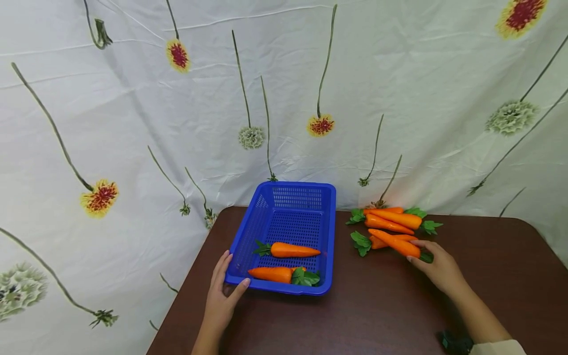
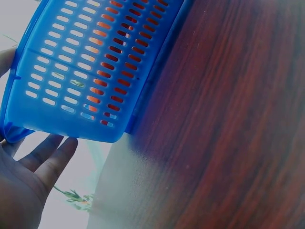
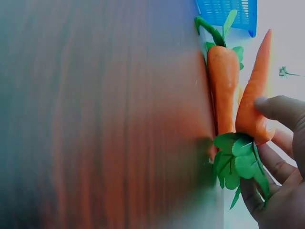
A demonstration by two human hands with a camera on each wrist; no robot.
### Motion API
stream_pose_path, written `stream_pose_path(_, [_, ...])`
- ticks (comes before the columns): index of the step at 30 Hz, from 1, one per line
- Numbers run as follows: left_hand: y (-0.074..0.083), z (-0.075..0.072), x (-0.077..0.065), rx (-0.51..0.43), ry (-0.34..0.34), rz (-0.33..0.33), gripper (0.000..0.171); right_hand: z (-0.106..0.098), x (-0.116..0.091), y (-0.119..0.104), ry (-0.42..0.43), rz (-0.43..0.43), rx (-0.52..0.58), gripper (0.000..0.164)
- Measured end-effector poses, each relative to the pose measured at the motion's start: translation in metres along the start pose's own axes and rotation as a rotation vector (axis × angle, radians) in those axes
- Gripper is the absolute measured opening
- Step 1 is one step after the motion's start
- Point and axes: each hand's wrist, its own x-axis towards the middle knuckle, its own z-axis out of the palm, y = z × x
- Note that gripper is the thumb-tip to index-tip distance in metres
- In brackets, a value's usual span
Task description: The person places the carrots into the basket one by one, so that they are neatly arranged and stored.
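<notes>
My left hand grips the near left corner of a blue plastic basket, thumb at the front rim and fingers along the left side. Inside the basket, one carrot lies crosswise; nearer the front is another carrot with leaves beside it, partly covering a further orange piece. At the right, my right hand pinches a carrot near its leafy end, thumb on one side and fingers on the other. Under it in the head view lies another carrot, its leaves pointing toward the basket.
Behind the held carrot, several more carrots with green leaves lie in a pile by the back edge. The dark brown table meets a white flowered cloth hanging behind it. A small black object is near the right forearm.
</notes>
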Motion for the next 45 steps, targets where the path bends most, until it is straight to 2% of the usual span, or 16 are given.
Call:
stream_pose_path(8, [0.000, 0.001, 0.000, -0.007, 0.000, -0.010, 0.075, 0.003, -0.004, -0.014, 0.057, -0.020, 0.083, 0.056])
stream_pose_path(15, [-0.001, 0.000, 0.000, 0.013, 0.004, -0.013, 0.075, 0.009, -0.010, -0.028, 0.052, -0.040, 0.147, 0.055])
stream_pose_path(22, [-0.001, 0.000, 0.000, 0.021, 0.001, -0.017, 0.075, 0.016, -0.013, -0.040, 0.078, -0.059, 0.110, 0.049])
stream_pose_path(34, [0.000, 0.000, 0.000, 0.031, 0.005, 0.002, 0.074, 0.031, -0.017, -0.062, 0.011, -0.069, 0.231, 0.053])
stream_pose_path(45, [0.001, -0.001, 0.000, 0.011, 0.002, 0.003, 0.075, 0.051, -0.018, -0.088, 0.005, -0.141, 0.283, 0.050])
